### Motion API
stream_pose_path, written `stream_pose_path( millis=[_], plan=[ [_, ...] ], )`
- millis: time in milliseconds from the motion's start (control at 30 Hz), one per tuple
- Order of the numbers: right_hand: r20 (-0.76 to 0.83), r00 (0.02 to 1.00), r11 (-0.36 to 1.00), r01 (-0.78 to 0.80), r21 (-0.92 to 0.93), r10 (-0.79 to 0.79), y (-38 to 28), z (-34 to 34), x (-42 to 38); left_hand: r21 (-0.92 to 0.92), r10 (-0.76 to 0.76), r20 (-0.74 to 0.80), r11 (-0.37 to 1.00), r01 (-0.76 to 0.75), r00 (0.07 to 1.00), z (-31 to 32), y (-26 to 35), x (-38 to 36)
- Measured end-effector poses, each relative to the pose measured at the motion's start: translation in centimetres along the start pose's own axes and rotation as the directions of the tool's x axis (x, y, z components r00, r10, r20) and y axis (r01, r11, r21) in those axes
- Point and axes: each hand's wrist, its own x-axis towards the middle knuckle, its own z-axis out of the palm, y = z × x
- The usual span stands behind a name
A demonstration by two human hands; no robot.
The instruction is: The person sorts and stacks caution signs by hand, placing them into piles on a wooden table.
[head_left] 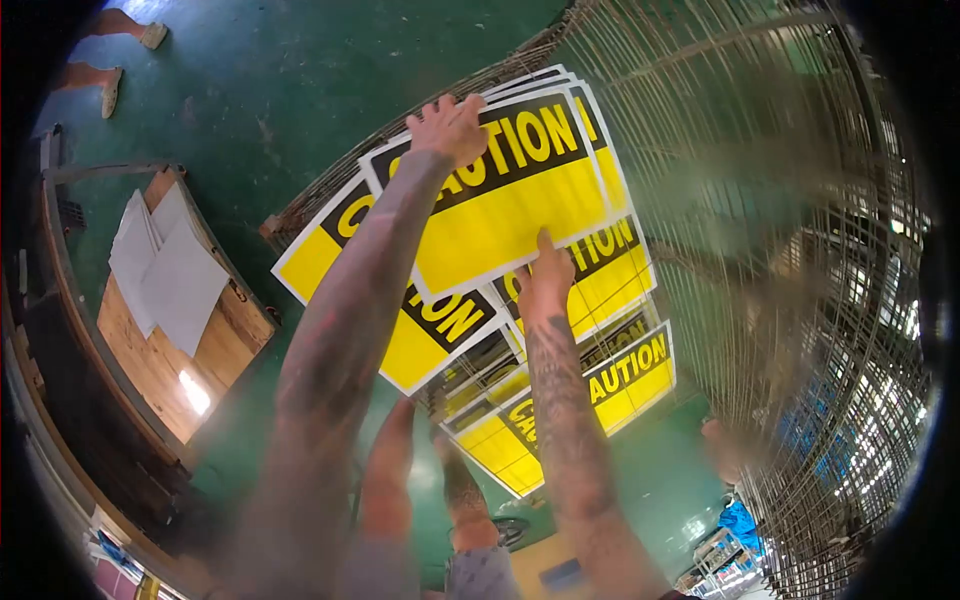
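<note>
A yellow and black caution sign [510, 215] with a white border lies tilted across the middle. At its far edge is my left hand [450, 130], its fingers bent over the border. My right hand [548, 278] pinches the near edge, thumb on top and fingers underneath. Directly behind that sign, more sheets of the same kind show at the upper right. Other caution signs [320, 245] rest on a wire rack [375, 135] under and around it. Farther down, a lower level of the rack holds several more signs [635, 375].
To the right rises a tall bank of wire racks [800, 200]. A wooden cart [225, 345] with white sheets [185, 275] on it stands at the left. Another person's legs [100, 75] show at the upper left on the green floor [260, 70].
</note>
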Motion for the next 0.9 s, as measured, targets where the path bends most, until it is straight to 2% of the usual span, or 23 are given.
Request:
stream_pose_path(
  millis=[67,100,167,267,333,367,433,467,500,533,633,700,733,800,833,867,900],
  plan=[
    [-0.098,0.995,0.997,-0.033,-0.064,0.027,-0.2,1.4,1.1,0.120,0.017,0.045,0.993,-0.022,0.999,-0.4,0.1,1.4],
    [-0.127,0.992,0.995,-0.031,-0.098,0.019,-0.7,1.9,0.8,0.092,0.074,0.035,0.993,-0.076,0.997,-1.1,0.1,1.8],
    [-0.109,0.994,1.000,-0.002,-0.019,0.000,-0.5,1.5,1.6,0.036,0.190,0.013,0.981,-0.191,0.982,-2.3,0.4,2.6],
    [-0.035,0.999,1.000,-0.010,0.022,0.011,-0.8,0.0,2.0,-0.155,0.383,-0.012,0.912,-0.381,0.923,-4.1,1.3,2.9],
    [-0.029,1.000,1.000,-0.010,0.004,0.010,-1.4,0.2,1.3,-0.251,0.333,-0.158,0.897,-0.364,0.930,-4.7,1.6,-0.1],
    [0.090,0.993,0.993,0.062,0.096,-0.071,-1.5,0.0,0.7,-0.290,0.302,-0.231,0.886,-0.361,0.925,-5.5,1.9,-2.3],
    [0.251,0.958,0.985,0.108,0.137,-0.140,-1.6,-0.9,0.5,-0.227,0.317,-0.359,0.883,-0.412,0.878,-7.0,1.3,-7.4],
    [0.331,0.927,0.979,0.128,0.161,-0.175,-1.8,-1.1,0.8,-0.315,0.209,-0.334,0.894,-0.318,0.919,-7.5,1.3,-9.9],
    [0.333,0.920,0.974,0.159,0.163,-0.205,-2.1,-1.1,1.1,-0.340,0.184,-0.425,0.875,-0.345,0.886,-7.5,1.1,-12.4],
    [0.327,0.901,0.959,0.260,0.116,-0.284,-3.3,-0.8,0.0,-0.431,0.103,-0.421,0.851,-0.299,0.901,-7.6,1.1,-14.4],
    [0.447,0.865,0.968,0.250,0.011,-0.228,-5.2,-3.5,1.6,-0.618,-0.046,-0.444,0.739,-0.269,0.895,-5.5,0.0,-19.9],
    [0.474,0.871,0.927,0.274,-0.257,-0.126,-6.6,-5.5,0.1,-0.656,-0.107,-0.503,0.693,-0.299,0.858,-3.0,-1.0,-23.2],
    [0.520,0.852,0.964,0.189,-0.185,-0.067,-6.4,-6.5,-1.5,-0.710,-0.181,-0.455,0.665,-0.232,0.872,-2.0,-1.1,-25.4],
    [0.527,0.849,0.920,0.187,-0.345,0.026,-6.1,-10.3,-4.0,-0.818,-0.221,-0.288,0.562,-0.119,0.932,0.1,-2.0,-29.1],
    [0.461,0.882,0.914,0.106,-0.391,0.095,-5.3,-12.8,-4.0,-0.781,-0.138,-0.298,0.604,-0.158,0.945,1.0,-3.7,-29.2],
    [0.447,0.893,0.973,0.053,-0.223,0.054,-3.4,-16.1,-3.3,-0.742,-0.054,-0.301,0.640,-0.198,0.952,1.8,-5.9,-29.0],
    [0.438,0.895,0.979,0.011,-0.203,0.081,-2.5,-18.7,-4.2,-0.700,0.029,-0.298,0.673,-0.239,0.954,1.9,-7.5,-28.4]
  ],
)
